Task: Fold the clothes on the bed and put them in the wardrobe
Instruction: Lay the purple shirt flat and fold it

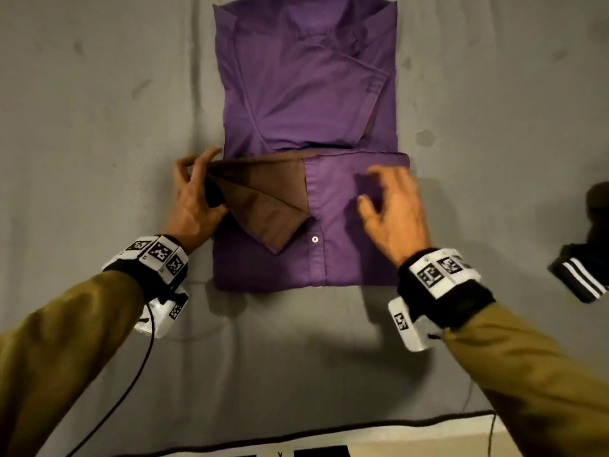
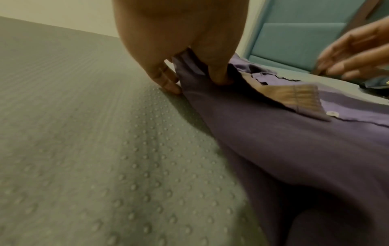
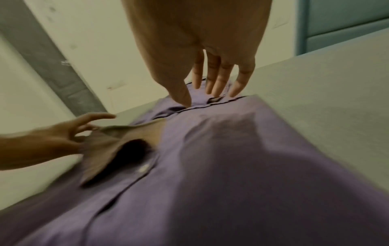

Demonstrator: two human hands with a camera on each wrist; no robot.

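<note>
From the head view, the purple shirt point(image 1: 306, 103) lies half-folded on the grey bed point(image 1: 99, 127); a dark striped garment point(image 1: 580, 278) sits well apart at the right. The left hand point(image 1: 194, 202) pinches the shirt's brown turned-over flap point(image 1: 263, 199) — the right hand point(image 1: 395, 209) hovers slack-fingered over the placket.

Left wrist view: fingers point(image 2: 168, 79) clamp the shirt edge, a teal headboard point(image 2: 294, 41) beyond.

Right wrist view: straight fingers point(image 3: 216, 79) spread above the cloth.

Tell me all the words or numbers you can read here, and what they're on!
There are none to read.
The wrist bands on the left hand and right hand carry black-and-white square code patterns, not letters.
The purple shirt shows no label, only a plain white button.
</note>
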